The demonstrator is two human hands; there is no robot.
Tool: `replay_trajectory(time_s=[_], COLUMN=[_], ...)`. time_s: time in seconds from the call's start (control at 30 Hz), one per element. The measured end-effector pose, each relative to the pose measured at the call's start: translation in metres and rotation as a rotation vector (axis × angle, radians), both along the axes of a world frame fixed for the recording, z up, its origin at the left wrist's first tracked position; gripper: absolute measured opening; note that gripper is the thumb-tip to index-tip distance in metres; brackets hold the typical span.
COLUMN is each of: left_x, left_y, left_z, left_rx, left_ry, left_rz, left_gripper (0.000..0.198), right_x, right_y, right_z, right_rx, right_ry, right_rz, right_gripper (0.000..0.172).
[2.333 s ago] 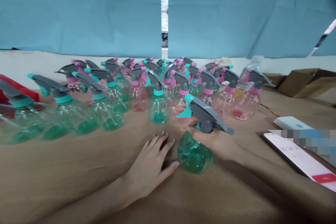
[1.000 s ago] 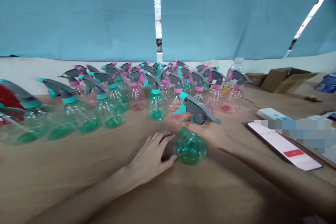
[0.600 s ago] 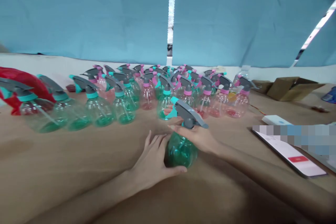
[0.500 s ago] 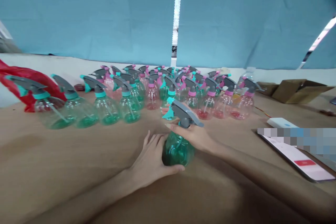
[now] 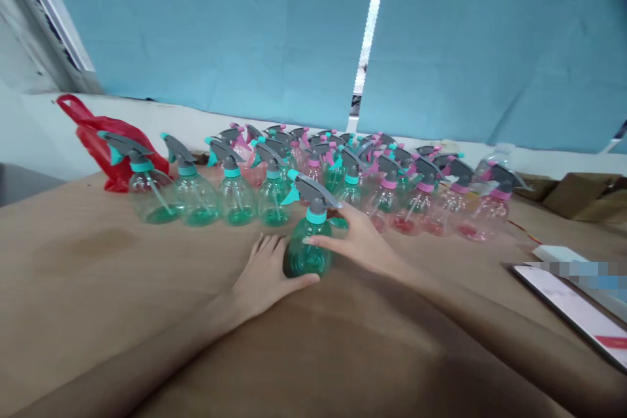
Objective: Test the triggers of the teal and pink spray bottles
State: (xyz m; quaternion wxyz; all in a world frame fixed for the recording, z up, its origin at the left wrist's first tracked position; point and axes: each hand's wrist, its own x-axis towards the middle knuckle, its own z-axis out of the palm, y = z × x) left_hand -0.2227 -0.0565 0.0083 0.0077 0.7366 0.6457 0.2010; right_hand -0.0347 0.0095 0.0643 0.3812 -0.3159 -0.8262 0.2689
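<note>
A green see-through spray bottle [image 5: 307, 255] with a grey head and turquoise collar stands upright in front of me, its nozzle pointing left. My left hand [image 5: 264, 274] curves round the lower left side, thumb across the front. My right hand [image 5: 360, 238] grips the bottle from the right, its thumb on the upper body and its other fingers partly hidden behind. Just beyond, green spray bottles [image 5: 238, 199] stand in a row on the left. Pink spray bottles [image 5: 414, 209] stand on the right, with several more of both colours packed behind.
A red plastic bag [image 5: 110, 137] lies at the back left of the brown table [image 5: 112, 294]. To the right are a phone-like device [image 5: 563, 300] with a lit screen, a white box [image 5: 563, 256] and an open cardboard box [image 5: 582, 192]. A blue curtain [image 5: 220, 32] hangs behind.
The view has tilted and swung left. Turned slightly, the held bottle sits closer to the rows. My right hand has shifted from its neck to its side, uncovering the turquoise collar.
</note>
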Motion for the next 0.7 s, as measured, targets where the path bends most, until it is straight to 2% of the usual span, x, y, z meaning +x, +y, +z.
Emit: replay_trajectory(time_s=[0.17,0.47,0.7], left_x=[-0.010,-0.010,-0.004], left_y=[0.004,-0.001,-0.006], left_z=[-0.007,-0.010,-0.013], left_rx=[0.088,0.064,0.048], left_ry=[0.040,0.061,0.073], left_rz=[-0.011,-0.012,-0.055], left_gripper=[0.076,0.055,0.047], right_x=[-0.007,-0.024,-0.036], right_y=[0.016,0.058,0.069], right_z=[-0.004,-0.006,-0.007], right_rx=[0.058,0.229,0.293], right_ry=[-0.079,-0.219,-0.322], right_rz=[-0.042,-0.232,-0.333], right_gripper=[0.056,0.048,0.048])
